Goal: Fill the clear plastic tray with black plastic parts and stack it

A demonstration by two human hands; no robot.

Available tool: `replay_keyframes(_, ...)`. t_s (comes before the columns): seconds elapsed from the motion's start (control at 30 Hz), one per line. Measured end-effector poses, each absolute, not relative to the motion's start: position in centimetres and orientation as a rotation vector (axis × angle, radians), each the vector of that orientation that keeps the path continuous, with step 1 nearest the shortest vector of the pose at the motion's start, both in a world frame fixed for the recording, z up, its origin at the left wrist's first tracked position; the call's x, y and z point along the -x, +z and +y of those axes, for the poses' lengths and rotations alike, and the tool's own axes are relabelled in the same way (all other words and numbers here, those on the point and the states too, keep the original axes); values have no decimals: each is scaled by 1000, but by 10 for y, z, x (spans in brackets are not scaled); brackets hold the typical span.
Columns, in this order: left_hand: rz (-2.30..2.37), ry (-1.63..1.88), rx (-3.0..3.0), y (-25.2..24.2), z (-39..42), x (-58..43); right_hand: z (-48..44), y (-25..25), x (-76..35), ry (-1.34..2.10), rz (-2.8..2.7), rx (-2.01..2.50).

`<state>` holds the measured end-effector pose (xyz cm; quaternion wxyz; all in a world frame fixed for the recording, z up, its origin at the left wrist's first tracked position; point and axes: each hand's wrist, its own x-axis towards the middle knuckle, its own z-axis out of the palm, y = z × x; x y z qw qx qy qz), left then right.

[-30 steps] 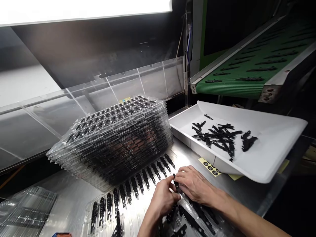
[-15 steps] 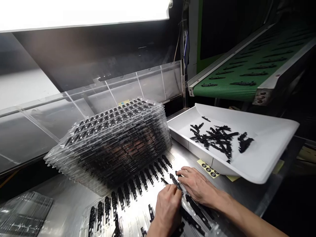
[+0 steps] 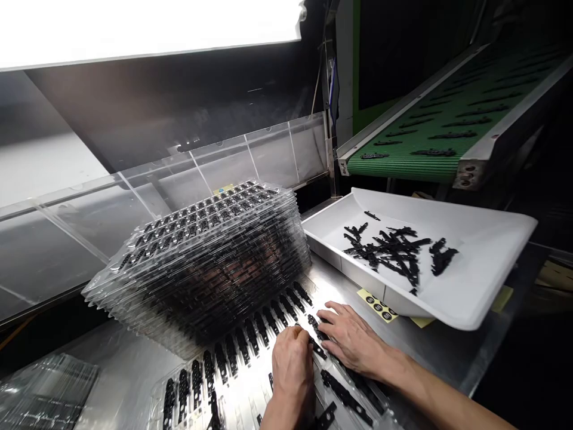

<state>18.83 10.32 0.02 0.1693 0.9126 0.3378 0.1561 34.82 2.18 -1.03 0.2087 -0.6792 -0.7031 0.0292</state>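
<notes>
A clear plastic tray lies flat on the steel bench in front of me, its slots filled with rows of small black plastic parts. My left hand rests palm down on the tray, fingers curled onto a black part near the tray's middle. My right hand lies just to the right of it, fingers stretched flat and pressing on black parts in the tray's second row. More loose black parts lie on the tray under my right wrist.
A tall stack of filled clear trays stands behind the tray I touch. A white bin holding loose black parts sits at right, under a green conveyor. Empty clear trays lie at lower left. A clear acrylic guard stands behind.
My hands were pinching one black part together above the tray; both have dropped flat onto the tray, the left sliding slightly left and toward me.
</notes>
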Motion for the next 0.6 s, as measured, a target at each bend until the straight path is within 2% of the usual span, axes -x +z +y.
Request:
replay_keyframes(0.23, 735, 409, -2487, -2, 109, -189, 22, -4, -346, 89, -1912, 1966)
replay_keyframes(0.4, 722, 442, -2492, 3, 103, -179, 63, 6, -341, 77, -1953, 1905)
replay_keyframes(0.6, 871, 744, -2684, -19, 83, -124, 131, -5, -345, 108, -2103, 1809)
